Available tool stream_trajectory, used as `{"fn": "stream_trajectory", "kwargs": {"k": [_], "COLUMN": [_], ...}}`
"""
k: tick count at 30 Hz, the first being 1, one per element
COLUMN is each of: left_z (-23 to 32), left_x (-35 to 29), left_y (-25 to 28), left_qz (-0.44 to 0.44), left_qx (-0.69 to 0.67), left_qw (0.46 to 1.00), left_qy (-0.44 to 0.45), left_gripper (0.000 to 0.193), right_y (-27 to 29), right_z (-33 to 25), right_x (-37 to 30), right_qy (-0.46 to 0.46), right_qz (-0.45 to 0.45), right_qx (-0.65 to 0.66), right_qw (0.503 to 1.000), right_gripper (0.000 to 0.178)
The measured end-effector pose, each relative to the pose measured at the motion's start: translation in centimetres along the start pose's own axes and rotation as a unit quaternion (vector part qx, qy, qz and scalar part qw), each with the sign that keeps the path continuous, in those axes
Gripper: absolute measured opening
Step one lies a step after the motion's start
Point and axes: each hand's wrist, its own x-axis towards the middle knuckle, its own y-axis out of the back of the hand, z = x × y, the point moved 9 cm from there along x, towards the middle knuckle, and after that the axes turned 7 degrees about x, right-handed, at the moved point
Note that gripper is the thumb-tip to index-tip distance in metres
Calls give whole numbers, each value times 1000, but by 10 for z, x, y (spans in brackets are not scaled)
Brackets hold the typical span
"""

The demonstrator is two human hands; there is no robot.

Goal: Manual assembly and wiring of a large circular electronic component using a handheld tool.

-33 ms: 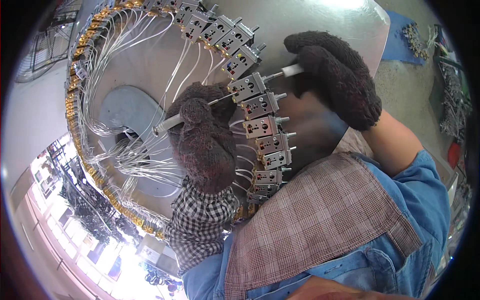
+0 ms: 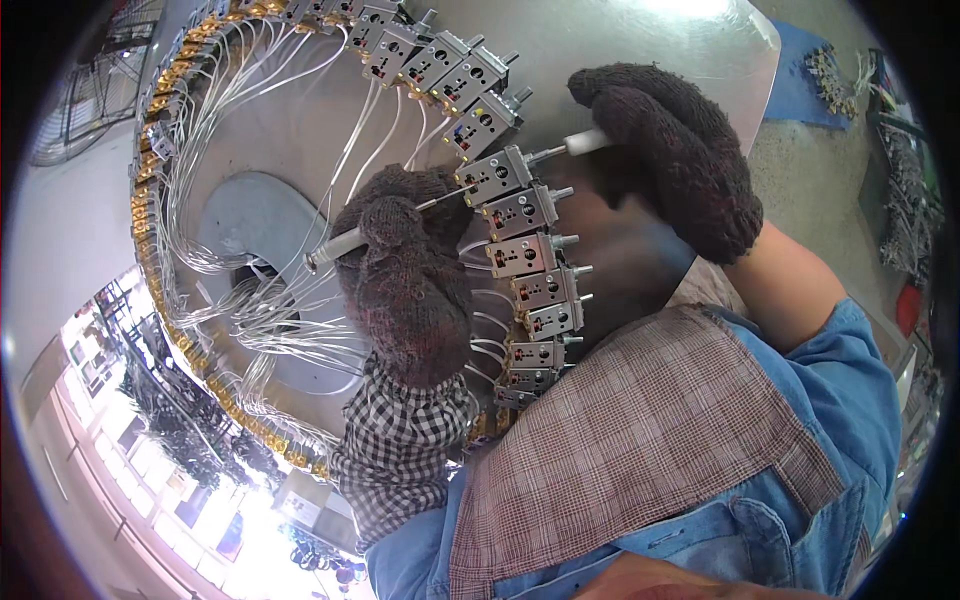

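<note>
My left hand (image 2: 405,270), in a dark knit glove, is closed around a slim screwdriver (image 2: 338,248) with a pale handle. The screwdriver's thin blade reaches a small metal thermostat-like box (image 2: 497,174) with a threaded shaft. At that shaft's outer end is a white cylindrical piece (image 2: 586,142), partly hidden in my gloved right hand (image 2: 672,150), whose fingers are closed around it. More such metal boxes (image 2: 520,254) stand in a curved row above and below this one, along the ring's near right side. White wires run inward from behind several of them.
A round ring of brass-coloured fittings (image 2: 143,215) curves round the left, with bundled white wires (image 2: 285,325) gathering at a grey central disc (image 2: 225,215). Beneath lies a shiny metal tabletop (image 2: 640,35). A blue sheet with small parts (image 2: 830,85) lies at the far right.
My right hand has turned very slightly around the white piece. My left hand, the screwdriver and the metal boxes look unmoved.
</note>
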Motion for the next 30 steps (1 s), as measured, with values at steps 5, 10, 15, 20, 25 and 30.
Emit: {"fn": "stream_trajectory", "kwargs": {"k": [5, 10, 15, 20, 25, 30], "left_z": [2, 1, 2, 1, -1, 0], "left_x": [-1, 0, 2, 0, 1, 4], "left_y": [6, 8, 4, 7, 15, 11], "left_qz": [41, 37, 31, 33, 43, 19], "left_qx": [21, 13, 37, 34, 25, -3], "left_qw": [999, 999, 999, 999, 998, 1000], "left_qy": [15, 30, 14, 26, 24, 20], "left_gripper": [29, 31, 31, 31, 32, 30], "right_y": [-21, -2, -7, -14, -11, -16], "right_z": [-28, 10, 2, -14, -6, -11], "right_x": [-8, 0, 5, 3, 12, 8], "right_qy": [275, -84, 28, 186, 128, 141], "right_qz": [-56, -6, 9, -71, -49, -63], "right_qx": [-344, -40, -18, -362, -345, -295], "right_qw": [896, 996, 999, 911, 929, 943], "right_gripper": [31, 32, 31, 28, 24, 26]}}
